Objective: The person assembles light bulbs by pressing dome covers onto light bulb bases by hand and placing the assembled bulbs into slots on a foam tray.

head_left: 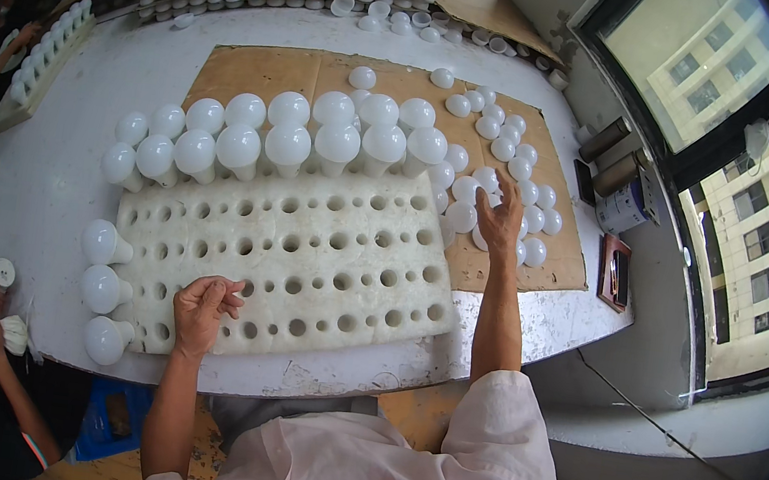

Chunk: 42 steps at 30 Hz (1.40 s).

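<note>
Head view, foam tray (314,266): on the table before the person; most holes bare, so filling looks part-done.
White bulbs (337,143): two rows along the far edge, three at the left.
Loose domes (502,149): many left, on cardboard (564,267).
Left hand (201,313): over the tray, fingers narrowed; cannot tell whether they pinch anything.
Right hand (502,221): fingers parted, among the domes.
</note>
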### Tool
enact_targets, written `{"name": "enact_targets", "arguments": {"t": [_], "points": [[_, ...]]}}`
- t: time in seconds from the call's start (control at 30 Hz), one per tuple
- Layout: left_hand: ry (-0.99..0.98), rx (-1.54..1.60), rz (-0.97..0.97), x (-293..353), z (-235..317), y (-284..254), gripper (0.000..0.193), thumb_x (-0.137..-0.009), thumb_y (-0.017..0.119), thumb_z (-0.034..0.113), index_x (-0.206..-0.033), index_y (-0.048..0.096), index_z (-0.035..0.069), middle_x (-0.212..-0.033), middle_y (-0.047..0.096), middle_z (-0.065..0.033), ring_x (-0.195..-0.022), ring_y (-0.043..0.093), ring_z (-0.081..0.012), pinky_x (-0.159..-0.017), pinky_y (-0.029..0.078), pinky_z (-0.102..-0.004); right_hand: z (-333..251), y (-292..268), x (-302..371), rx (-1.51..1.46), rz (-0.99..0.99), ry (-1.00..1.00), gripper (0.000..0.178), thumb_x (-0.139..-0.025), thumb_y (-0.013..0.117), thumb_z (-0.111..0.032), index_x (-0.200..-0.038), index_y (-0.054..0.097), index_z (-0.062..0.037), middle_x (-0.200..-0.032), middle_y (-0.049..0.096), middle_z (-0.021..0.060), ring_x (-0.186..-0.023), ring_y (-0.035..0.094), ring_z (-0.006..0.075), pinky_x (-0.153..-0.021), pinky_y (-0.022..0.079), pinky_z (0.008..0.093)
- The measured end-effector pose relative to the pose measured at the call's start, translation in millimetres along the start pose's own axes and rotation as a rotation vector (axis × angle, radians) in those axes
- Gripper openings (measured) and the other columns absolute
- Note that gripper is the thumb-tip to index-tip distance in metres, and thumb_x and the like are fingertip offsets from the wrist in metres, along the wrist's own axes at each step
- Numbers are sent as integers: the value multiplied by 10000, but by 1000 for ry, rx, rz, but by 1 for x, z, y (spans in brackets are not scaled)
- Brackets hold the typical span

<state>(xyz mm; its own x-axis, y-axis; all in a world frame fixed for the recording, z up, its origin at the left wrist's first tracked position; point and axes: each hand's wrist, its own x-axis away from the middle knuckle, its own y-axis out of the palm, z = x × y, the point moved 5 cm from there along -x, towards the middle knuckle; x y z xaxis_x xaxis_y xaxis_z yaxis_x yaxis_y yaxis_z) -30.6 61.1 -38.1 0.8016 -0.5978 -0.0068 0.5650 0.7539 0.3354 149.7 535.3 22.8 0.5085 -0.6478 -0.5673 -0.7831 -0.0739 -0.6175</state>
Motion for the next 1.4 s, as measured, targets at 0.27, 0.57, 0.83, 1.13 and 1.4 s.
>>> {"name": "enact_targets", "arguments": {"t": [0.27,0.57,0.83,1.13,1.4], "points": [[27,-229,-100,1,5,25,181,-937,560,98,-1015,659,-31,-916,702,-92,-755,664,-122,-617,538,-230,88,-59,82,580,-324,232,605,-792,684,-260,-1322,484,-48,-1228,541,236,-1128,493,419,-975,401,470],[896,-790,287,79,197,-16,233,-834,505,-82,-1018,643,-43,-883,700,-163,-779,681,-169,-717,539,-277,70,-64,74,-153,-19,467,556,-839,676,-288,-1303,479,-54,-1247,519,189,-1138,530,317,-833,512,427],[170,-1664,180,-32,110,-219,565,-752,660,11,-1283,475,64,-1360,495,-137,-1204,511,-335,-987,443,-411,-13,-28,58,-1134,-152,371,651,-870,604,-159,-1441,298,-95,-1355,414,169,-1179,505,266,-809,566,360],[-155,-1312,475,-58,102,-243,598,-669,806,209,-1161,536,1,-1106,631,-218,-1040,612,-354,-888,498,-405,-121,19,65,-1089,-407,358,772,-752,721,-109,-1388,285,-89,-1284,466,166,-1165,533,309,-809,578,388],[322,-321,596,58,177,-220,360,-789,694,137,-1086,579,-31,-1000,662,-139,-814,616,-110,-697,503,-274,-229,94,75,-1161,-874,189,889,-673,829,-204,-1384,306,-98,-1243,498,130,-1127,563,279,-831,571,399]]}}
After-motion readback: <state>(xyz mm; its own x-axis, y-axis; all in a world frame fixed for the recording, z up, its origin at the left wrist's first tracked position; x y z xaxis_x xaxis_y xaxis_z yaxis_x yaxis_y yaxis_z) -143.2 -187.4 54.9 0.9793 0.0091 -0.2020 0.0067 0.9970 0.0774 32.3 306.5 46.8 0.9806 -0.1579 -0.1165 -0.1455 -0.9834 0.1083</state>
